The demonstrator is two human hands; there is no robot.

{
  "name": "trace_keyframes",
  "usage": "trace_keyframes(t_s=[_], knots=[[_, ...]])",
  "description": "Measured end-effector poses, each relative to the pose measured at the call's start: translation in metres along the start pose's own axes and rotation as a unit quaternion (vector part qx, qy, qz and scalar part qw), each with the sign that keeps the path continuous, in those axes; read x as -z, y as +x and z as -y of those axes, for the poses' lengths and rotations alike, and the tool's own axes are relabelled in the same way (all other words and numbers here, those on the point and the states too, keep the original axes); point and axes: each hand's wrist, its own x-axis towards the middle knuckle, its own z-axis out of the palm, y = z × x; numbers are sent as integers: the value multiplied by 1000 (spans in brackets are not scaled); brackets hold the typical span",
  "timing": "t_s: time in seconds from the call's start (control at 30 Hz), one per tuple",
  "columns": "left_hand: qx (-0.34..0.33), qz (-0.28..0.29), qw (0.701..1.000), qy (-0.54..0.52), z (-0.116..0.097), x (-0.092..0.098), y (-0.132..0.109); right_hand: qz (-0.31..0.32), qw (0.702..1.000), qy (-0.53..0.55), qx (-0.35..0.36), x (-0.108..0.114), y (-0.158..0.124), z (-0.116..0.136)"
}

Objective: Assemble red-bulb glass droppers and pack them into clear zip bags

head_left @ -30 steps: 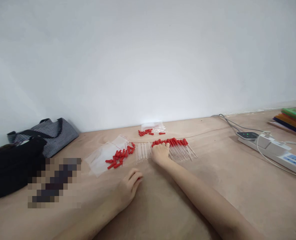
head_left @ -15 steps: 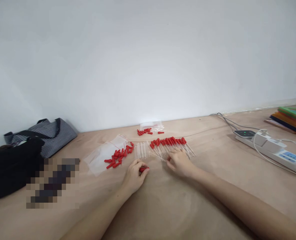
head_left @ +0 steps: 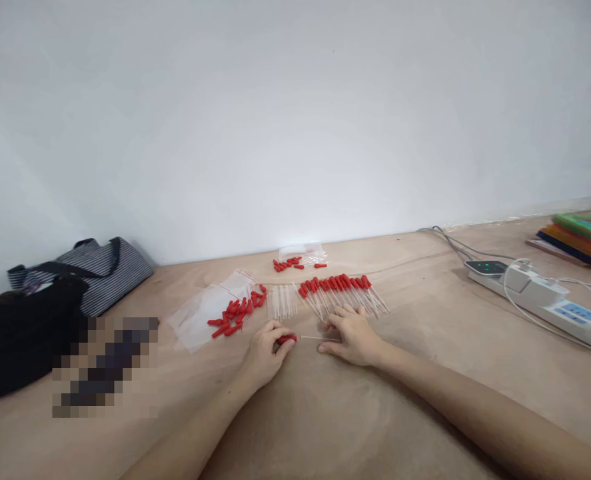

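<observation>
My left hand (head_left: 266,350) pinches a red rubber dropper bulb (head_left: 286,339) between thumb and fingers, its mouth facing right. My right hand (head_left: 352,335) holds a thin clear dropper tube (head_left: 315,338), which lies level and points left. The tube's tip is a small gap from the bulb. Just beyond my right hand, several droppers (head_left: 342,283) with red bulbs on their tubes lie side by side. A bunch of bare clear tubes (head_left: 282,302) lies beyond and between my hands. Several loose red bulbs (head_left: 234,311) are piled beyond my left hand.
A clear zip bag (head_left: 195,317) lies under the left pile. Farther back are more red bulbs (head_left: 288,264) beside another bag (head_left: 310,252). A striped bag (head_left: 100,273) and black cloth (head_left: 20,347) stand left; a power strip (head_left: 535,293) with cables and stacked colored items (head_left: 580,237) lie right.
My right hand has drawn back from the row toward me, bringing a tube into line with the bulb. My left hand stays nearly in place, still holding its bulb.
</observation>
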Motion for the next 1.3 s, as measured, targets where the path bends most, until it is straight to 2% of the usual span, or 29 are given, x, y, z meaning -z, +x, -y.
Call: trace_keyframes(t_s=[0.1,0.27,0.37,0.57,0.77,1.17,1.3], knots=[[11,3,1000,-8,1,-1,2,-1,1000,-4,-22,-11,6,8],[3,-8,1000,-21,0,-3,2,-99,994,-38,-41,-26,6,12],[-6,-17,1000,-23,0,-4,1,-121,991,-44,-26,-29,5,12],[-5,-26,999,-44,-1,-4,2,-119,993,-17,-5,-30,5,15],[10,-41,997,-60,-2,-5,2,-142,987,29,63,-30,3,14],[-10,5,999,53,-8,-6,-2,-111,986,-10,128,-27,5,7],[-35,-2,996,82,-10,-7,-4,-111,983,-36,139,-26,5,6]])
